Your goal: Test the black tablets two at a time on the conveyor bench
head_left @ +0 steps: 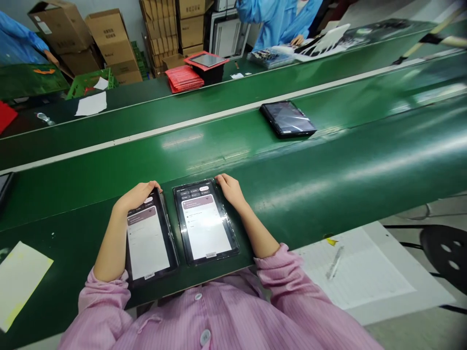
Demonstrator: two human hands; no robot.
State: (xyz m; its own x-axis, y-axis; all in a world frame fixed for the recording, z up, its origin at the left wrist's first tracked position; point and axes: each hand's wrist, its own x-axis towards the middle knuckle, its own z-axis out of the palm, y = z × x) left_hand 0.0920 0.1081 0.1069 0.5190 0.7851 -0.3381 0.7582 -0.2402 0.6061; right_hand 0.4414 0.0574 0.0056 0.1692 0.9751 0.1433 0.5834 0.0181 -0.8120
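Two tablets with lit screens lie side by side on the green bench in front of me. My left hand (pixel 140 195) is bent over the top of the left tablet (pixel 149 240), its fingers closed at the top edge and covering part of the screen. At the right tablet (pixel 206 226), my right hand (pixel 229 188) grips the upper right corner with curled fingers. Both screens show a dark upper panel above a pale lower area. A small label sits at the bottom of each. The undersides of the tablets are hidden.
Another tablet (pixel 288 118) lies on the green conveyor belt (pixel 215 138), and a dark device (pixel 5 187) shows at the left edge. Yellowish paper (pixel 24 284) rests at left. Across the belt are red sheets (pixel 184 78), cartons (pixel 111 41) and two people in blue. A black stool (pixel 447 253) stands right.
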